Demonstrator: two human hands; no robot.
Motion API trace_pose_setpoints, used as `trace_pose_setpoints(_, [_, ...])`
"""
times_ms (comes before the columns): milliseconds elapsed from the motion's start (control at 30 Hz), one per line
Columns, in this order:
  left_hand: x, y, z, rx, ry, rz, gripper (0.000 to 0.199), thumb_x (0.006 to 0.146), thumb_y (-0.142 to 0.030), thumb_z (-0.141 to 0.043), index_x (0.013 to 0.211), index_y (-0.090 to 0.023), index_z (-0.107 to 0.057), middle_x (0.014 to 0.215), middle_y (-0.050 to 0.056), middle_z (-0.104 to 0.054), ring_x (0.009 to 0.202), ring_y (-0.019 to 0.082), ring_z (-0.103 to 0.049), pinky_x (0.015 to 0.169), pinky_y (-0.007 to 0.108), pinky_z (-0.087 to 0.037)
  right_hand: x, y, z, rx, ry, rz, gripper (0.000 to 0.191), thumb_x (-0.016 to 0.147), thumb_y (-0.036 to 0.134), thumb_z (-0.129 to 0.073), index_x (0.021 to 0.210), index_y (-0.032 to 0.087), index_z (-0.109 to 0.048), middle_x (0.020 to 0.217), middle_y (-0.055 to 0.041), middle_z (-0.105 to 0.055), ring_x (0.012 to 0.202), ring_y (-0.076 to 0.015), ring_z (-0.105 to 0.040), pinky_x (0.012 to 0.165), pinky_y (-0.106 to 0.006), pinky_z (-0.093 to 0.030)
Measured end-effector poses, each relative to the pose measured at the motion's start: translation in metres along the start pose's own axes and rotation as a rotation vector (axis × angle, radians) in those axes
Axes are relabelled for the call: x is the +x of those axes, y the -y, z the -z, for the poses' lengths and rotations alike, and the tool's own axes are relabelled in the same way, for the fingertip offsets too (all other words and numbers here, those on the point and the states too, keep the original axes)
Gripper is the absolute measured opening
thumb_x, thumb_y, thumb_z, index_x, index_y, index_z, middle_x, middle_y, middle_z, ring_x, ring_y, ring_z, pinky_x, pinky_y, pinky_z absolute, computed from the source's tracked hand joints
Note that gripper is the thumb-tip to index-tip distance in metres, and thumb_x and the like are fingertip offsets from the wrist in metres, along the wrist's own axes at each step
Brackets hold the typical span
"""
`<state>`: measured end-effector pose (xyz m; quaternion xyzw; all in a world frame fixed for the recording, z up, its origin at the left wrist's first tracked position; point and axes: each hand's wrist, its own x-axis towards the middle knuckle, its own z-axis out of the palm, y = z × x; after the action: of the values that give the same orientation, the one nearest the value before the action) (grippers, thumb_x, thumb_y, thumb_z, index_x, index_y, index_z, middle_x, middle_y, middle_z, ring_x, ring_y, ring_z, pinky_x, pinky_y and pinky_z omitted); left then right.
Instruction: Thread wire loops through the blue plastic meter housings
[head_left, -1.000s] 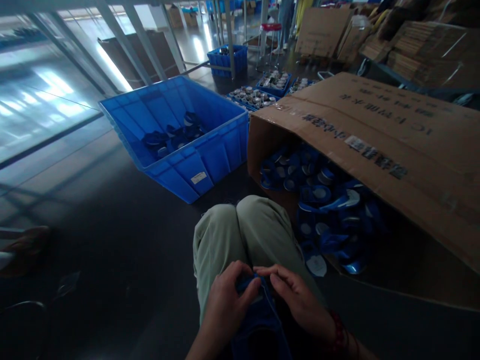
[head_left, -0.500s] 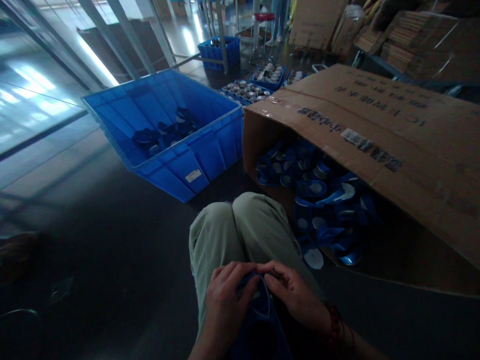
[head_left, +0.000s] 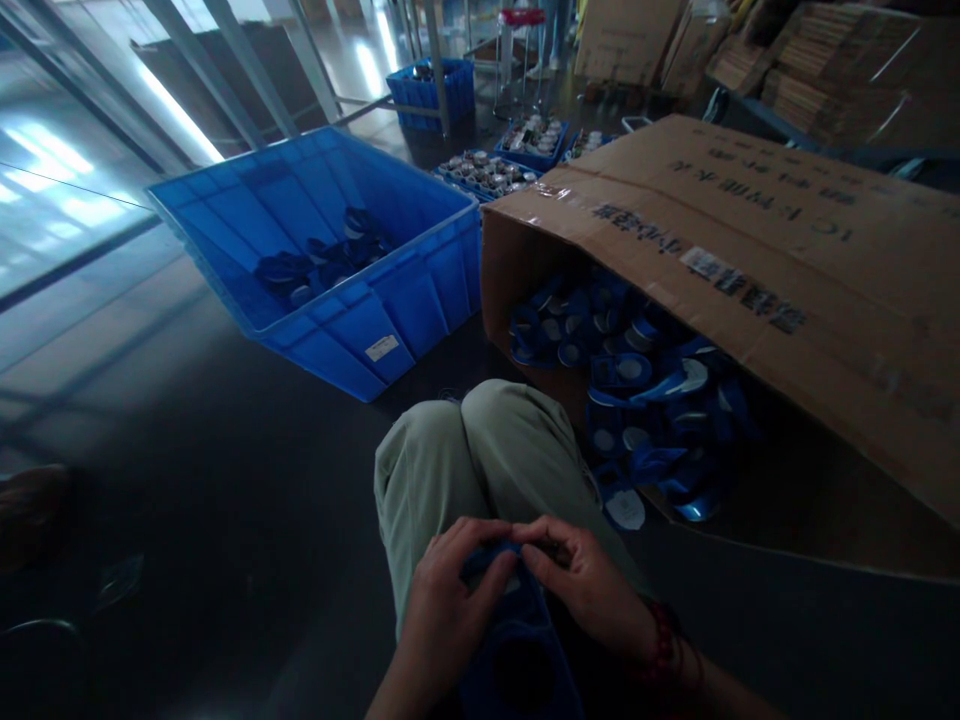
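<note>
Above lap (head_left: 525, 450), left hand (head_left: 454, 590) partly covers blue casing (head_left: 525, 612), bottom cut off

A blue part (head_left: 519, 615) is lying at six o'clock in the view, a touch toward five, the left hand (head_left: 454, 590) gripping its far end and the right hand (head_left: 589, 585) meeting its edge at one o'clock. It is running lengthwise, the far end pointing between eleven and twelve o'clock, the near end reaching toward five, where the view is cutting it off. A large, dark round area is showing on its upper face toward the near end, a curved edge bordering it at twelve o'clock. A small pale patch is peeking out near the far end, and shade is hiding finer detail.
</note>
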<state>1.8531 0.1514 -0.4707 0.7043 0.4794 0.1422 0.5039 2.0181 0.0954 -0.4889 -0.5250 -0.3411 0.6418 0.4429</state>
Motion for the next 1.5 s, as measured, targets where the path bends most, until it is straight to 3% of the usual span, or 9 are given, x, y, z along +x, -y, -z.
trace_pose_setpoints(400, [0.001,0.001,-0.008,0.051,-0.028,0.032,0.014,0.087,-0.03,-0.055,0.096,-0.026,-0.066,0.097,0.003,-0.069,0.092,0.022,-0.063,0.083,0.038,-0.046,0.0,-0.004,-0.002,0.02,-0.042,0.022,0.018,0.086,0.034,-0.062,0.095,0.02,-0.068,0.103,-0.0053,-0.071,0.1,-0.0179,-0.066,0.092,-0.033,-0.05])
trace_pose_setpoints(533, [0.003,-0.003,-0.003,-0.037,0.026,0.094,0.018,0.088,-0.034,-0.054,0.099,-0.025,-0.065,0.099,0.004,-0.07,0.093,0.022,-0.065,0.081,0.033,-0.047,0.0,-0.003,-0.003,-0.018,-0.086,0.027,0.016,0.085,0.034,-0.062,0.091,0.021,-0.069,0.101,-0.0059,-0.072,0.1,-0.0188,-0.066,0.093,-0.035,-0.05])
trace_pose_setpoints(633, [0.002,-0.004,0.0,-0.081,0.081,0.143,0.019,0.088,-0.037,-0.052,0.095,-0.024,-0.065,0.091,0.002,-0.071,0.085,0.02,-0.065,0.075,0.03,-0.047,0.0,-0.002,-0.003,-0.047,-0.088,0.018,0.017,0.085,0.035,-0.062,0.091,0.02,-0.068,0.104,-0.0064,-0.072,0.103,-0.0195,-0.065,0.096,-0.036,-0.049])
trace_pose_setpoints(767, [0.0,-0.002,0.001,-0.082,0.048,0.167,0.02,0.087,-0.039,-0.054,0.084,-0.022,-0.065,0.08,0.0,-0.069,0.077,0.018,-0.063,0.07,0.028,-0.045,0.002,-0.003,-0.003,-0.084,-0.086,0.043,0.015,0.085,0.034,-0.063,0.085,0.019,-0.066,0.103,-0.0064,-0.071,0.104,-0.0196,-0.065,0.095,-0.036,-0.049])
trace_pose_setpoints(867, [-0.002,0.001,0.0,-0.127,0.056,0.189,0.022,0.087,-0.041,-0.054,0.086,-0.022,-0.066,0.081,0.0,-0.07,0.077,0.018,-0.062,0.069,0.027,-0.045,0.002,-0.003,-0.004,-0.09,-0.109,0.031,0.012,0.084,0.031,-0.063,0.083,0.019,-0.065,0.101,-0.0059,-0.071,0.1,-0.0192,-0.066,0.091,-0.033,-0.051])
trace_pose_setpoints(1167, [-0.005,0.004,0.003,-0.27,0.058,0.173,0.017,0.087,-0.034,-0.056,0.089,-0.022,-0.067,0.092,0.003,-0.071,0.089,0.02,-0.064,0.084,0.032,-0.047,0.004,-0.004,-0.003,-0.069,-0.105,0.025,0.015,0.082,0.034,-0.065,0.078,0.019,-0.062,0.099,-0.0058,-0.071,0.096,-0.0185,-0.066,0.088,-0.033,-0.05])
trace_pose_setpoints(1333, [-0.016,0.024,0.02,-0.559,0.089,0.217,0.018,0.088,-0.033,-0.056,0.094,-0.021,-0.067,0.121,0.008,-0.065,0.115,0.024,-0.058,0.101,0.039,-0.042,0.003,-0.005,-0.002,-0.028,-0.136,-0.012,0.021,0.08,0.038,-0.067,0.076,0.018,-0.061,0.099,-0.0078,-0.071,0.093,-0.0189,-0.067,0.085,-0.033,-0.051])
trace_pose_setpoints(1500, [-0.028,0.043,0.026,-0.711,0.084,0.259,0.024,0.086,-0.036,-0.057,0.101,-0.02,-0.067,0.126,0.011,-0.063,0.119,0.028,-0.056,0.105,0.045,-0.039,0.003,-0.008,0.0,-0.011,-0.14,-0.031,0.023,0.079,0.039,-0.068,0.075,0.018,-0.06,0.099,-0.0076,-0.071,0.095,-0.0185,-0.066,0.086,-0.033,-0.05])
